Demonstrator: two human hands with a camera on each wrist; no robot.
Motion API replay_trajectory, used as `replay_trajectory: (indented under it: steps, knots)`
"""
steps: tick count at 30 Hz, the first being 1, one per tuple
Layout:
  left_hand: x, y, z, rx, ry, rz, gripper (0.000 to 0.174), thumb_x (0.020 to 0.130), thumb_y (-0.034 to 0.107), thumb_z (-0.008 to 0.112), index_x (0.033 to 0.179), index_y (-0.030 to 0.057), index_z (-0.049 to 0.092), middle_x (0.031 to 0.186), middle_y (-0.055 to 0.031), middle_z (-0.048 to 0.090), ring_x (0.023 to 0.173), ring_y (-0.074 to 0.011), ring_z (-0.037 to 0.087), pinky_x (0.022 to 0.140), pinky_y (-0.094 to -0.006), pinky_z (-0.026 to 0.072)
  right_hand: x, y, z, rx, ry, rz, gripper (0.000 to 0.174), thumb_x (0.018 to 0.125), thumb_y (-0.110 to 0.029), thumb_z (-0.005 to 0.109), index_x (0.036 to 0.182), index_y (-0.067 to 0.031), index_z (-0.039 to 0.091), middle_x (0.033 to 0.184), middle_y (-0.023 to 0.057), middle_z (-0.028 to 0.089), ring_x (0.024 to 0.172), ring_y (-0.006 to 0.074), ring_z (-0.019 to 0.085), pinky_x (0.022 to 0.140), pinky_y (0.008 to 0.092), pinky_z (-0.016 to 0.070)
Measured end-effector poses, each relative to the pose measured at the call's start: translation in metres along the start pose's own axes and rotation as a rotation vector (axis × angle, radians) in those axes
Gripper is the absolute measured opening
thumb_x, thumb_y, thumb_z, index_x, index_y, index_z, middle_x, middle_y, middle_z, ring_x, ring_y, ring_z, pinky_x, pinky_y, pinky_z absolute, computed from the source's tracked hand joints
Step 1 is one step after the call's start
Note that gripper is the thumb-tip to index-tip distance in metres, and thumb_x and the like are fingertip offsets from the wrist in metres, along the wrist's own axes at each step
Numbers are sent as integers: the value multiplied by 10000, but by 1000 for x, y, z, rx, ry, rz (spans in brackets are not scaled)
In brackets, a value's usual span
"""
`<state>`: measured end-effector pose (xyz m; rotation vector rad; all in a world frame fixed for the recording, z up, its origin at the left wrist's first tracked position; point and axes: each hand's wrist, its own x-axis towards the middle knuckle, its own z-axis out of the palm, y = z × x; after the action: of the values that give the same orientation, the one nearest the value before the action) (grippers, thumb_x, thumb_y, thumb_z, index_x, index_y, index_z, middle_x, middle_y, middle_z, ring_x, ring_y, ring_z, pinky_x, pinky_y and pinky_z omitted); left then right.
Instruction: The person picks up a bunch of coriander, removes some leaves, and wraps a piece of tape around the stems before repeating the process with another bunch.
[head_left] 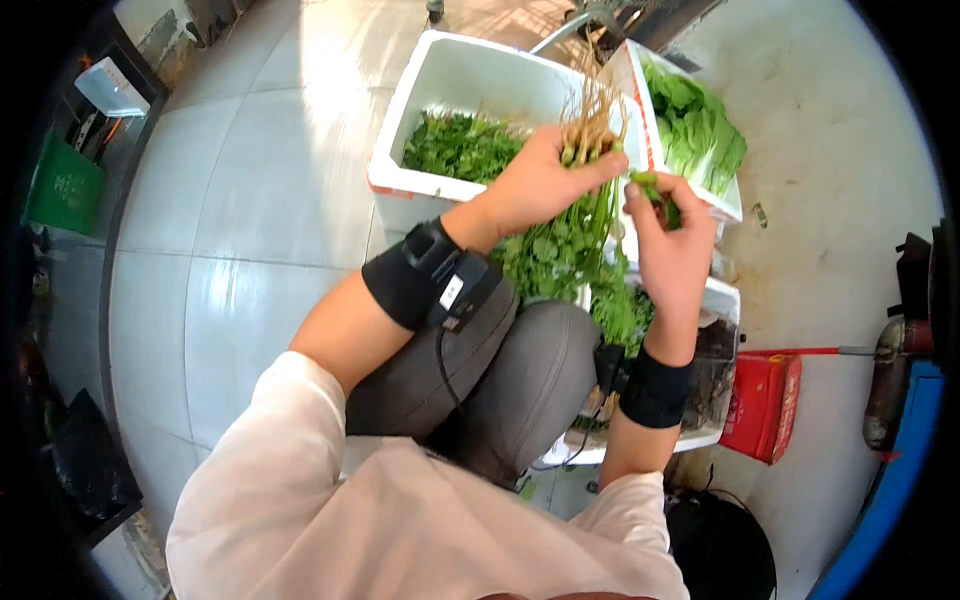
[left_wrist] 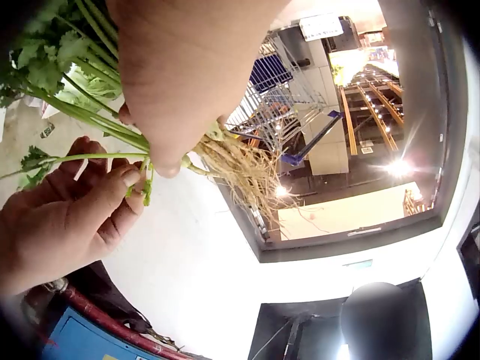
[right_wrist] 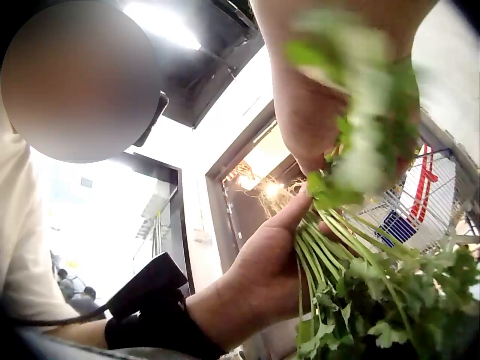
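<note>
Left hand point(head_left: 540, 185): fingers curled round a bunch of green, thin-stemmed, small-leaved herbs point(head_left: 560, 250), gripped just below the pale tan, stringy roots point(head_left: 592, 120); roots pointed up and away from the person, leaves hung down towards the lap. Bunch was held in the air above the knee, in front of the boxes, touching no surface

Right hand point(head_left: 672, 255): raised just beside the bunch, thumb and forefinger pinched on a short green sprig point(head_left: 655, 195); other fingers loosely bent. In the left wrist view this hand point(left_wrist: 67, 225) nipped a thin stem that ran into the bunch close to the roots

Black wrist band with a small camera unit point(head_left: 440, 275): on the left forearm. Black wrist band point(head_left: 655, 390): on the right forearm

White foam box point(head_left: 450, 75): on the floor ahead of the person, holding a heap of dark green leafy herbs point(head_left: 460, 145)

Second white box point(head_left: 640, 110): just to its right, holding broad-leaved, lighter green vegetables point(head_left: 700, 125)

Red plastic container point(head_left: 762, 405): on the floor to the person's right

Grey tiled floor point(head_left: 250, 150): under everything

Grey trousers point(head_left: 530, 370), pale shirt point(head_left: 400, 520): worn by the seated person
</note>
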<state>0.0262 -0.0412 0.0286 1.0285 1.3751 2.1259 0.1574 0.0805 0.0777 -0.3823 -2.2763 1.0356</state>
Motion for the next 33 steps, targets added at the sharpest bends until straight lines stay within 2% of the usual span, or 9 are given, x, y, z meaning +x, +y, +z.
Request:
replay_trajectory:
  steps: [6,15,17,20,24,25,28,32,33]
  knots:
    - [-1,1,3,64,-8,34,318,946,229,779,1126,14,630,916,-11,658,790,-93,596,724,-270,500,1,-3,-2,63,-23,-29,155,890,-33,731,1033,14,695,934,37,693,814,76,608,742,249,504]
    - [-7,-1,4,-33,-49,-99,298,955,268,760,1108,22,691,946,-8,702,844,-99,597,766,-304,505,1,-3,-3,34,14,9,130,909,-9,685,1038,8,688,935,23,653,769,73,560,715,239,472]
    - [-1,-1,3,2,-45,3,296,970,268,741,1112,14,685,951,-21,708,843,-108,601,771,-309,509,5,1,1,62,42,3,131,913,-11,682,1043,6,688,935,23,654,767,73,555,712,239,470]
    - [-2,-2,5,26,-62,28,232,999,214,708,1141,40,651,973,1,673,811,-86,595,729,-261,503,2,5,-1,86,56,44,135,917,-15,679,1050,2,691,941,23,657,770,74,554,715,240,471]
    - [-1,-1,7,67,-53,80,205,1007,211,696,1129,50,665,979,-5,673,831,-95,612,736,-272,513,2,4,-2,108,73,74,135,919,-20,675,1051,-1,696,969,26,673,796,79,570,724,243,477]
    - [-2,2,7,97,-46,51,296,987,256,711,1141,6,669,957,-43,714,843,-107,613,768,-308,513,2,2,1,88,120,-1,125,927,-26,677,1048,-2,694,953,43,674,797,106,589,726,248,479]
    - [-1,5,6,45,-108,25,237,1012,215,686,1151,29,642,953,-11,664,814,-100,619,759,-274,512,2,-9,2,-46,132,-199,112,931,-36,683,1035,3,689,923,71,662,798,143,612,717,266,493]
    - [-2,8,7,52,-145,3,219,1019,222,672,1126,33,637,912,-9,658,787,-93,605,737,-275,503,7,-10,-1,-189,122,-254,110,922,-28,694,1025,11,683,906,97,644,794,180,639,709,284,510]
    - [-3,9,7,61,-142,-1,269,1010,224,663,1160,1,648,930,-50,703,802,-120,637,753,-308,527,6,-8,1,-145,127,-257,109,918,-16,692,1021,15,680,914,101,645,791,184,644,704,289,514]
